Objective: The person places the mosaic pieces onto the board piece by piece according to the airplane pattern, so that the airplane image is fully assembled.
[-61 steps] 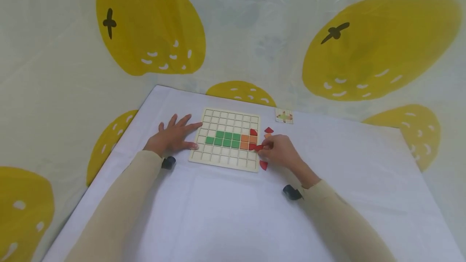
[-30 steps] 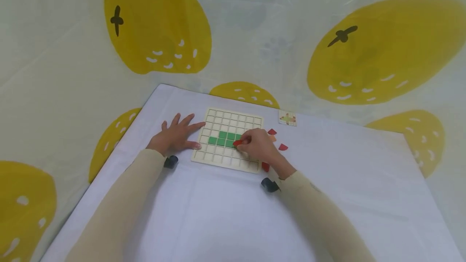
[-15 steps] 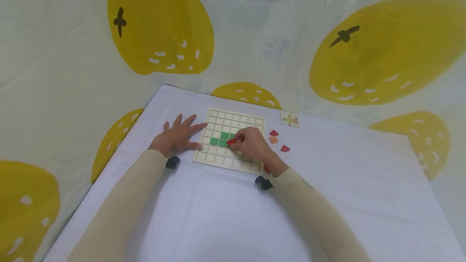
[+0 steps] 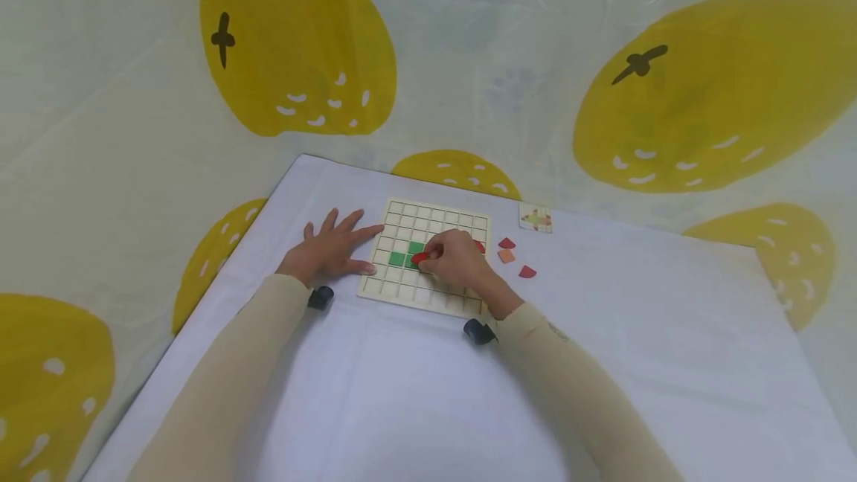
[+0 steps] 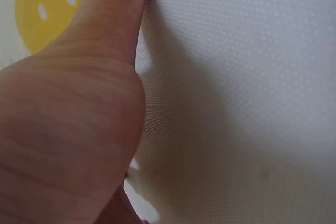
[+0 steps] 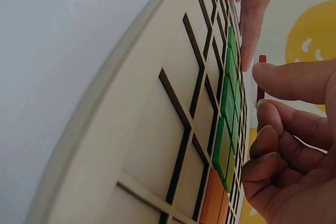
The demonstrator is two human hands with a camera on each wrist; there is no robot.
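Note:
My right hand pinches a small red quarter-round tile between thumb and index finger, over the left part of the green tiles. In the right wrist view that red tile stands on edge, apart from the board. The gridded board carries green tiles, orange tiles and a red tile; my right hand hides part of them in the head view. Fingers spread, my left hand rests at the board's left edge, its thumb and index fingertips touching it.
Right of the board lie two loose red tiles and an orange tile. A small pattern card sits near the back edge of the white table. A lemon-print cloth hangs behind.
My right hand has moved left with a red tile, from the board's right edge to above the green tiles. The left hand has kept its place at the board's edge.

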